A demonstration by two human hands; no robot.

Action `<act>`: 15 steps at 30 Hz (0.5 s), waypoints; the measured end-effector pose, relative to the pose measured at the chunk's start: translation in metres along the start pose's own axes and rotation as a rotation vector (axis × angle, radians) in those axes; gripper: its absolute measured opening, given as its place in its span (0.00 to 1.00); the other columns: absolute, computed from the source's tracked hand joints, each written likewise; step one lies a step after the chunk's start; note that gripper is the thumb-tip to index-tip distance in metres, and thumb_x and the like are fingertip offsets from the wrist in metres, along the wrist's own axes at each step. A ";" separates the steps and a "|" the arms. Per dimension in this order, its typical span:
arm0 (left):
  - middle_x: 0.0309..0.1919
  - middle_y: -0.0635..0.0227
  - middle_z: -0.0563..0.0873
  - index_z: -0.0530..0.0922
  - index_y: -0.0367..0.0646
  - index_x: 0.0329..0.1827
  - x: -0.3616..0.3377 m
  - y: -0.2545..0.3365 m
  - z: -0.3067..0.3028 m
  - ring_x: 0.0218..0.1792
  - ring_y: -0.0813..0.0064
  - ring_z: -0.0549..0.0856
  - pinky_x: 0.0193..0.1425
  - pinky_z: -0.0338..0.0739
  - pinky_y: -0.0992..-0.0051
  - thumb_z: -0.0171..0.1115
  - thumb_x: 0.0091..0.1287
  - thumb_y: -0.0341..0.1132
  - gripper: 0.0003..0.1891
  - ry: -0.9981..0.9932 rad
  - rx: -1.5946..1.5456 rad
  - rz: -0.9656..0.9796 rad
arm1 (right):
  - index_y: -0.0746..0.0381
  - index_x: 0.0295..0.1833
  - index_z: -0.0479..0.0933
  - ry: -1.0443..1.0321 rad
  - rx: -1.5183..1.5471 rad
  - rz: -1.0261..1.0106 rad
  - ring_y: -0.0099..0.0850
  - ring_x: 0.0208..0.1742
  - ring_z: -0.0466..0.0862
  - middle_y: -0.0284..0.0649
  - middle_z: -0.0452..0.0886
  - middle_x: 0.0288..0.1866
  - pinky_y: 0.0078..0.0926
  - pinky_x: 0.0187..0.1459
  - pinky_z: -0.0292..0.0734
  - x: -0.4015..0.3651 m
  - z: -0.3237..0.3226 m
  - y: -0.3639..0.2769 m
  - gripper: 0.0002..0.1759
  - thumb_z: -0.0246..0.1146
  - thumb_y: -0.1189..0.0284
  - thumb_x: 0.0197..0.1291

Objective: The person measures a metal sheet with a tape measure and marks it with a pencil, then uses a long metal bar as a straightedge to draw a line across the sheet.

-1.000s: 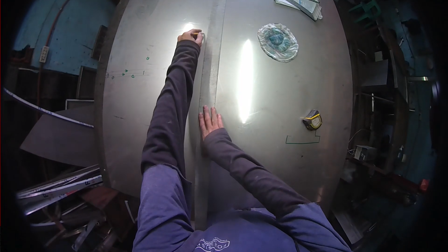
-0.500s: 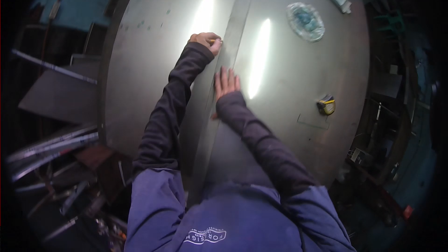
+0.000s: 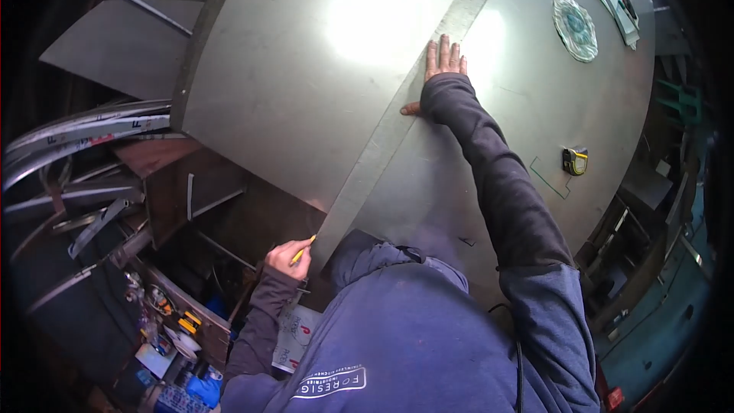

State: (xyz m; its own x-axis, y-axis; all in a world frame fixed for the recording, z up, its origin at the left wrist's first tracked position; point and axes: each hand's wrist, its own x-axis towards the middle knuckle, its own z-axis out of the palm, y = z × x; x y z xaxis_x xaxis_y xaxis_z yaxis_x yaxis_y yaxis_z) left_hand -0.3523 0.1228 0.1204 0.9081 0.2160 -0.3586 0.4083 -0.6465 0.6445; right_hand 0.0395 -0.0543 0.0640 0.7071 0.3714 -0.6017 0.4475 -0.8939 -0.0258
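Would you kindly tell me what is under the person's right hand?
A long metal strip lies under the right hand, on a broad metal surface; the strip shows beyond the hand in both directions. Whatever the hand directly covers cannot be seen.

The strip (image 3: 376, 157) lies on the surface (image 3: 290, 122). The round thing (image 3: 575, 28) is at upper right, the tape (image 3: 575, 161) below it.

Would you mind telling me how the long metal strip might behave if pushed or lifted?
The long metal strip would probably slide rather than roll, since it lies flat on a shiny surface. Being long and narrow, it may sag if lifted by one end. The right hand spread over it likely resists sliding.
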 end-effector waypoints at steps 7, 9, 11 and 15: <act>0.35 0.61 0.88 0.81 0.34 0.46 0.114 0.045 -0.005 0.37 0.73 0.87 0.42 0.78 0.79 0.52 0.69 0.30 0.11 0.320 -0.429 0.012 | 0.69 0.75 0.35 0.102 0.008 -0.005 0.58 0.77 0.37 0.61 0.32 0.77 0.51 0.73 0.39 0.004 0.011 0.004 0.83 0.76 0.36 0.22; 0.34 0.61 0.88 0.81 0.34 0.43 0.189 0.066 0.012 0.37 0.73 0.87 0.43 0.79 0.77 0.53 0.69 0.31 0.11 0.360 -0.490 0.135 | 0.69 0.75 0.35 0.118 0.050 -0.005 0.59 0.77 0.37 0.61 0.32 0.77 0.52 0.73 0.40 0.003 0.012 0.006 0.84 0.76 0.36 0.19; 0.33 0.61 0.88 0.81 0.35 0.40 0.270 0.094 0.027 0.36 0.72 0.87 0.42 0.79 0.76 0.54 0.69 0.32 0.10 0.387 -0.476 0.269 | 0.69 0.75 0.36 0.116 0.067 0.005 0.59 0.77 0.37 0.61 0.33 0.77 0.53 0.73 0.40 0.000 0.009 0.004 0.84 0.77 0.37 0.18; 0.28 0.63 0.87 0.81 0.37 0.38 0.427 0.160 0.039 0.33 0.73 0.88 0.40 0.79 0.77 0.58 0.66 0.35 0.10 0.382 -0.312 0.410 | 0.69 0.75 0.37 0.161 0.122 -0.011 0.58 0.77 0.38 0.60 0.35 0.77 0.53 0.73 0.39 0.002 0.014 0.006 0.86 0.78 0.39 0.13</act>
State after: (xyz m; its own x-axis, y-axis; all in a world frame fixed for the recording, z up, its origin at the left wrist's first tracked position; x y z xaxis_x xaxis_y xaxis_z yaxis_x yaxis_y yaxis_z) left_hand 0.0969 0.0830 0.0442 0.9418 0.2792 0.1872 -0.0235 -0.5007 0.8653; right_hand 0.0353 -0.0622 0.0516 0.7856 0.4075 -0.4656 0.3928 -0.9099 -0.1336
